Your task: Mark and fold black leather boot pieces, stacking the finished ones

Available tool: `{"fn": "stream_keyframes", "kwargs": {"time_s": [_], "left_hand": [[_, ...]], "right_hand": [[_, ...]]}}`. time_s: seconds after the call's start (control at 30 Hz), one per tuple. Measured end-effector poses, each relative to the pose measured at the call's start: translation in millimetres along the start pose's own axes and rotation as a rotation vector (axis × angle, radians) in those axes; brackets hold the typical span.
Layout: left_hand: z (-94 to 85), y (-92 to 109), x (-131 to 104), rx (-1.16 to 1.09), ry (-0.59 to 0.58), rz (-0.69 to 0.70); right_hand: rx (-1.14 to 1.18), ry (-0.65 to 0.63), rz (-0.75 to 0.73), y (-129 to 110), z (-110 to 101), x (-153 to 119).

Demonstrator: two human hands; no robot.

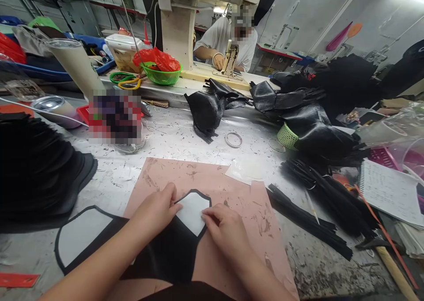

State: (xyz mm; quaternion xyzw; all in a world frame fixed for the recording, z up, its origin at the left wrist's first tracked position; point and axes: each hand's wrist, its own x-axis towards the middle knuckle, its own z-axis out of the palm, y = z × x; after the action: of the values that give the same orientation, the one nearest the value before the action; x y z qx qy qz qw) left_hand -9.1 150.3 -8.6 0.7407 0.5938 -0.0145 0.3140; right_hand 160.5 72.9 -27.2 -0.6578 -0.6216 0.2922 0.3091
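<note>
A black piece (172, 252) with a white patch (193, 212) on its pointed end lies on the pink sheet (245, 212). My left hand (162, 208) is closed at the patch's upper left edge, thumb against the border. At the patch's right edge, my right hand (223, 226) pinches the border between thumb and fingers. My left forearm crosses over the black material. Left of it, a second white patch (84, 230) shows on black material with a dark rim.
A tall stack of black pieces (36, 173) stands at the left. Black strips (311, 221), a notebook (389, 190) and a hammer (394, 270) lie at right. Behind are scissors (129, 82), a green bowl (162, 75), black leather parts (207, 109) and a person (215, 40) at a machine.
</note>
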Motion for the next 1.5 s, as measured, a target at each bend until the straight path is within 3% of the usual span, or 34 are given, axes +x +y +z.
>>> {"fn": "stream_keyframes", "kwargs": {"time_s": [0.5,0.67,0.73,0.87,1.0,1.1,1.23,1.37,1.5], "left_hand": [[-2.8,3.7,-2.7,0.073,-0.014,-0.007],[-2.0,5.3,-6.5,0.231,0.013,0.035],[0.0,4.6,-8.2,0.331,0.056,0.123],[3.7,-5.7,-7.5,0.486,0.128,0.465],[3.4,-30.7,-5.8,0.562,0.257,0.751],[3.5,-49.6,-8.6,0.52,0.311,0.858],[4.5,-58.7,-14.1,0.474,0.266,0.828],[-2.1,-52.8,-15.7,0.475,0.197,0.791],[-11.3,-49.2,-16.0,0.423,0.147,0.75]], "right_hand": [[0.015,0.002,0.035,1.2,-2.0,3.2],[-0.194,0.013,-0.049,0.7,2.8,0.2],[-0.317,-0.001,-0.154,-1.9,5.4,0.3],[-0.452,-0.147,-0.337,-9.7,8.1,5.5],[-0.514,-0.194,-0.291,-12.0,7.1,12.6],[-0.503,-0.146,-0.246,-10.8,5.9,15.2],[-0.565,-0.172,-0.288,-15.4,4.6,15.2],[-0.593,-0.215,-0.3,-19.3,5.6,15.7],[-0.544,-0.18,-0.301,-9.9,5.7,15.2]]}}
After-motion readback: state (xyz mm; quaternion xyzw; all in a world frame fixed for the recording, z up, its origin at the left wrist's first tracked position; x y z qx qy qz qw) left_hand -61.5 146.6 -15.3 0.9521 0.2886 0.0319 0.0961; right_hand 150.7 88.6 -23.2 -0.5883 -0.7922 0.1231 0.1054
